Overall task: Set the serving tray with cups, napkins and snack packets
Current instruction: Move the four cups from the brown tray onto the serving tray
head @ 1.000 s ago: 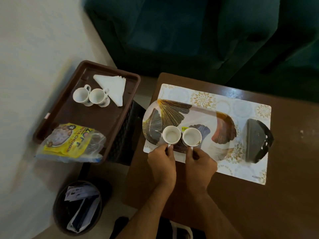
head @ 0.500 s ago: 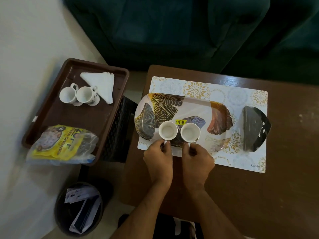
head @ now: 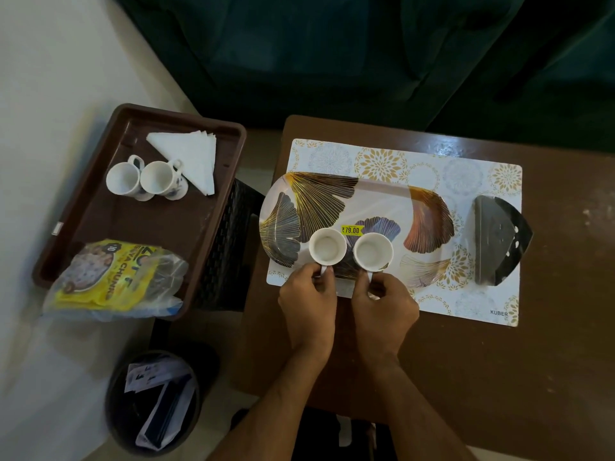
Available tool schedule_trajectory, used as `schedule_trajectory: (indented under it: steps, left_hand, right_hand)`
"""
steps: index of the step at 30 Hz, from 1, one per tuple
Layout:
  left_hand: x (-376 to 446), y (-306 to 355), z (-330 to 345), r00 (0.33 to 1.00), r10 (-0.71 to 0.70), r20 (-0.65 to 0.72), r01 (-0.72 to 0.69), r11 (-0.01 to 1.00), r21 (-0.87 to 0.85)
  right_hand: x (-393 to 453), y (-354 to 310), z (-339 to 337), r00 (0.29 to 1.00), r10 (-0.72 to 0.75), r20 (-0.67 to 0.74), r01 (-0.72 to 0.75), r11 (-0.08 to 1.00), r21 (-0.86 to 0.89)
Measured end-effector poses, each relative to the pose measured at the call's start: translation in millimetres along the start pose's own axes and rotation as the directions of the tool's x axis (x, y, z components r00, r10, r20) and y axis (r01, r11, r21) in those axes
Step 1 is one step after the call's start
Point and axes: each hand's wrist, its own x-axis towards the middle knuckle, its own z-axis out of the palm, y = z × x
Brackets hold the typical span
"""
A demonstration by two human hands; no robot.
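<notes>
An oval serving tray with a leaf pattern lies on a placemat. Two white cups stand side by side at its near edge. My left hand pinches the handle of the left cup; my right hand pinches the handle of the right cup. On a brown plastic tray to the left stand two more white cups, a stack of folded white napkins and yellow snack packets in a clear bag.
A dark napkin holder stands at the placemat's right end. The brown table sits before a green sofa. A black bin with papers is on the floor below the brown tray.
Both hands stay on the cup handles at the tray's near edge. The cups have shifted only slightly; mostly the camera view has moved.
</notes>
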Motion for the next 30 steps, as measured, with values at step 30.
schedule_trajectory:
  steps: [30]
  left_hand:
    - [55.4,12.1,-42.2,0.938,0.342,0.065,-0.347,0.902,0.257]
  right_hand:
    - [52.2,-48.1,0.9,0.865,-0.501,-0.01,0.5,0.864,-0.064]
